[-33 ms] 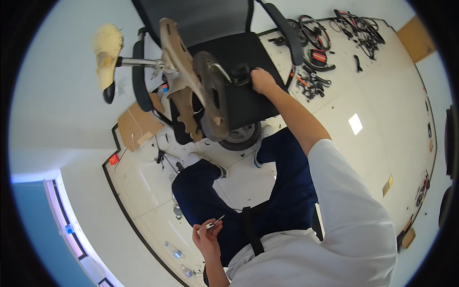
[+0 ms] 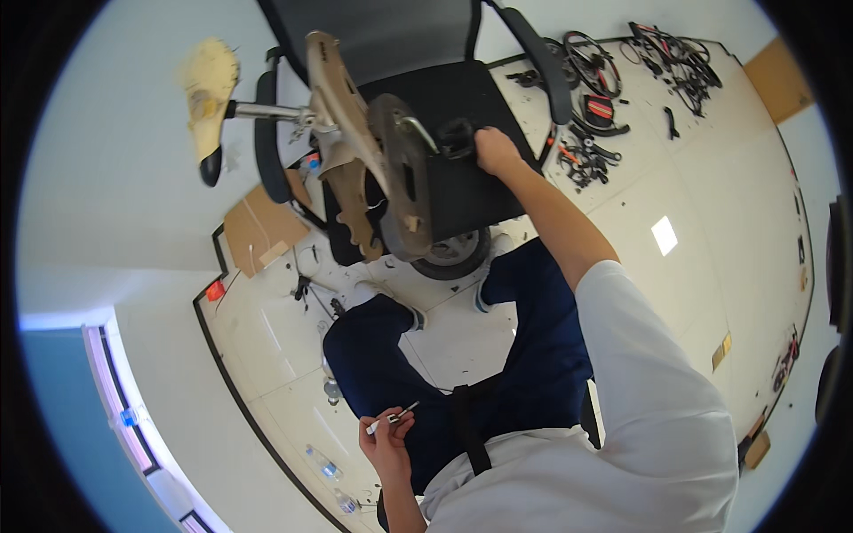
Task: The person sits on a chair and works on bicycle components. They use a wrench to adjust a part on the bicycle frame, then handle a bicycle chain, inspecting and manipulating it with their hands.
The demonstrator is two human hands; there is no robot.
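Note:
A tan, worn bicycle frame (image 2: 342,98) rests across a black office chair (image 2: 475,98). Its chain cover (image 2: 400,178) faces me, with a silver crank arm (image 2: 420,131) leading to a black pedal (image 2: 455,138). My right hand (image 2: 498,149) is closed at the outer end of that pedal, arm stretched out. Low by my left thigh, my left hand (image 2: 388,449) pinches a small tool with a white handle and thin metal tip (image 2: 397,417); its exact kind is unclear. A cream saddle (image 2: 211,107) on a metal seatpost (image 2: 267,111) juts out to the left.
Below the chair seat shows a small wheel (image 2: 455,253). Flattened cardboard (image 2: 262,231) lies left of the chair. Bicycle parts (image 2: 586,160) and wheels (image 2: 593,64) are spread on the floor at far right. Plastic bottles (image 2: 324,464) lie at lower left.
The view has shifted slightly, so the chair and bicycle frame appear a little farther right. Both hands keep their grips.

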